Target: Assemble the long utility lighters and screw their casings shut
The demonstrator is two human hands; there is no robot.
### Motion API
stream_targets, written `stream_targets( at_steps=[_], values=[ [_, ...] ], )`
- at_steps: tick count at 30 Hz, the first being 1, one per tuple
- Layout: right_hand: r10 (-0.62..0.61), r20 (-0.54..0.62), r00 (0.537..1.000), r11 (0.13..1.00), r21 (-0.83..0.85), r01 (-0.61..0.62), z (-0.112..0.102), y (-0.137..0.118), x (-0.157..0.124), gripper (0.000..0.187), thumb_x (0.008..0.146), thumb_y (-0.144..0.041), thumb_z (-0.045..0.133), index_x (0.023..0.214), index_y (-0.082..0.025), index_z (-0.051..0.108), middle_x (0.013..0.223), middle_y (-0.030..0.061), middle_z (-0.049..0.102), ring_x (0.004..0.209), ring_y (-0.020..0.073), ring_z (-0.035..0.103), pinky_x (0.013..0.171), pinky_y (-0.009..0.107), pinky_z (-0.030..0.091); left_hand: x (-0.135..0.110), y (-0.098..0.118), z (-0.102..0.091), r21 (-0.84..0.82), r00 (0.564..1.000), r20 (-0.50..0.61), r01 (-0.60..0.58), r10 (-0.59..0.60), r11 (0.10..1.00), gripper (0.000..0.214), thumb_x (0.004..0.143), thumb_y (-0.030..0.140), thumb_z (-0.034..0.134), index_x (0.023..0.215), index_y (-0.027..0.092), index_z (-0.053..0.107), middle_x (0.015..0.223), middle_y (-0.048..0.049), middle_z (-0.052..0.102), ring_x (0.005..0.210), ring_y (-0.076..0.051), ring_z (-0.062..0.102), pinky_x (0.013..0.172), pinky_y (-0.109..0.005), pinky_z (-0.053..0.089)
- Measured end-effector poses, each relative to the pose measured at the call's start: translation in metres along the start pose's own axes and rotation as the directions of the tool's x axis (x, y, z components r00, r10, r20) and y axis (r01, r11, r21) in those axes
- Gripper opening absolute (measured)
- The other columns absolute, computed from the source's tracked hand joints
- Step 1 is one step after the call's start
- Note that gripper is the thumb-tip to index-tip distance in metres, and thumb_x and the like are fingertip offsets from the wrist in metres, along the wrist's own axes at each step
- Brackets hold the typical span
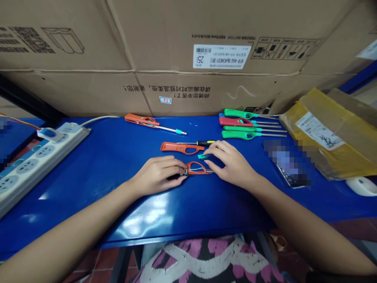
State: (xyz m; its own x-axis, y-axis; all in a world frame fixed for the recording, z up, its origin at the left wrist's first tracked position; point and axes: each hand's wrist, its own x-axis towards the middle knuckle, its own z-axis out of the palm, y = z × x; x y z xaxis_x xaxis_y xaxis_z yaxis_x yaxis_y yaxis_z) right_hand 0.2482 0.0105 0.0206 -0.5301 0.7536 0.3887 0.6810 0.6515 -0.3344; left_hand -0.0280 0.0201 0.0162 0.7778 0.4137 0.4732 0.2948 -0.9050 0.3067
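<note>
My left hand [161, 173] is closed round the left end of an orange lighter half-shell [198, 168], which lies open with thin wires showing inside it. The part under my fingers is hidden. Just above that shell, a small green plastic piece [202, 157] is pinched between the thumb and fingertips of my right hand [228, 161]. Behind both hands lies another orange shell half [179, 147]. A screwdriver with a black and yellow handle [206, 143] rests along its far side, partly behind my right fingers.
An orange lighter with a metal tube [147, 121] lies at the back. Several green and red lighters [240, 122] are grouped at back right. Right of them are a phone [290, 173], a yellow-taped box [332, 133] and a white mouse [361, 186]. A power strip [44, 157] sits left.
</note>
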Motion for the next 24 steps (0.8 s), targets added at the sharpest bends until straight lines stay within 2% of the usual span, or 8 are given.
stream_targets(
  at_steps=[4,7,11,14,16,20,22,24],
  values=[
    [0.038,0.060,0.997,0.998,-0.055,-0.035,0.008,0.000,0.003,0.029,0.096,-0.021,0.061,0.125,-0.023,0.065,0.123,0.0099,0.067,0.113,0.0280,0.061,0.090,0.044,0.049,-0.001,0.000,0.000,-0.033,1.000,0.024,-0.009,0.010,0.999,0.012,0.095,0.021,0.064,0.104,0.018,0.071,0.101,-0.0055,0.077,0.089,-0.017,0.070,0.079,-0.029,0.057],
    [0.072,0.077,0.994,0.997,-0.016,-0.071,0.010,0.002,0.003,0.019,0.096,-0.017,0.060,0.112,-0.022,0.068,0.116,0.0080,0.071,0.113,0.0283,0.061,0.091,0.045,0.047,-0.001,0.000,0.001,-0.059,0.999,0.041,-0.017,0.020,0.998,0.013,0.094,0.020,0.065,0.104,0.019,0.072,0.101,-0.0055,0.077,0.089,-0.018,0.070,0.078,-0.030,0.057],
    [0.167,0.002,0.986,0.952,0.259,-0.161,0.010,-0.002,0.004,0.008,0.093,-0.018,0.062,0.100,-0.020,0.066,0.101,0.0068,0.073,0.096,0.0228,0.066,0.087,0.041,0.050,0.002,0.002,0.001,-0.157,0.999,-0.044,0.025,-0.032,0.987,0.011,0.092,0.020,0.068,0.102,0.018,0.072,0.098,-0.0066,0.077,0.089,-0.018,0.070,0.081,-0.031,0.057],
    [0.249,0.057,0.967,0.793,0.561,-0.237,0.009,-0.011,0.005,0.008,0.092,-0.023,0.062,0.098,-0.020,0.066,0.093,0.0052,0.072,0.081,0.0171,0.065,0.077,0.034,0.053,0.004,0.004,0.002,-0.196,0.983,-0.161,0.057,-0.089,0.979,0.013,0.091,0.018,0.070,0.104,0.017,0.071,0.095,-0.0071,0.076,0.087,-0.017,0.071,0.081,-0.031,0.056],
    [0.268,0.137,0.954,0.664,0.691,-0.286,0.009,-0.018,0.006,0.010,0.093,-0.026,0.060,0.098,-0.019,0.066,0.096,0.0056,0.072,0.082,0.0161,0.067,0.077,0.033,0.055,0.005,0.006,0.004,-0.205,0.974,-0.199,0.070,-0.112,0.976,0.021,0.089,0.020,0.074,0.109,0.016,0.070,0.098,-0.0080,0.076,0.088,-0.017,0.070,0.082,-0.031,0.056],
    [0.281,0.249,0.927,0.424,0.835,-0.352,0.013,-0.027,0.006,0.016,0.090,-0.034,0.068,0.097,-0.019,0.066,0.090,0.0044,0.072,0.081,0.0150,0.070,0.079,0.032,0.058,0.005,0.009,0.008,-0.228,0.973,-0.193,0.085,-0.130,0.970,0.037,0.085,0.025,0.079,0.119,0.016,0.067,0.101,-0.0086,0.075,0.089,-0.018,0.069,0.081,-0.030,0.056],
    [0.296,0.289,0.910,0.312,0.871,-0.379,0.016,-0.028,0.006,0.023,0.086,-0.038,0.075,0.095,-0.020,0.065,0.082,0.0018,0.071,0.073,0.0137,0.070,0.074,0.031,0.060,0.004,0.011,0.010,-0.232,0.971,-0.184,0.111,-0.155,0.966,0.037,0.084,0.026,0.080,0.117,0.015,0.068,0.097,-0.0077,0.075,0.085,-0.017,0.068,0.077,-0.029,0.055],
    [0.314,0.307,0.898,0.242,0.889,-0.389,0.018,-0.029,0.006,0.029,0.082,-0.042,0.079,0.092,-0.020,0.064,0.077,0.0003,0.070,0.070,0.0135,0.071,0.073,0.031,0.061,0.004,0.012,0.012,-0.233,0.964,-0.193,0.134,-0.181,0.963,0.035,0.084,0.027,0.081,0.114,0.015,0.069,0.092,-0.0067,0.075,0.080,-0.016,0.068,0.072,-0.027,0.054]
  ],
)
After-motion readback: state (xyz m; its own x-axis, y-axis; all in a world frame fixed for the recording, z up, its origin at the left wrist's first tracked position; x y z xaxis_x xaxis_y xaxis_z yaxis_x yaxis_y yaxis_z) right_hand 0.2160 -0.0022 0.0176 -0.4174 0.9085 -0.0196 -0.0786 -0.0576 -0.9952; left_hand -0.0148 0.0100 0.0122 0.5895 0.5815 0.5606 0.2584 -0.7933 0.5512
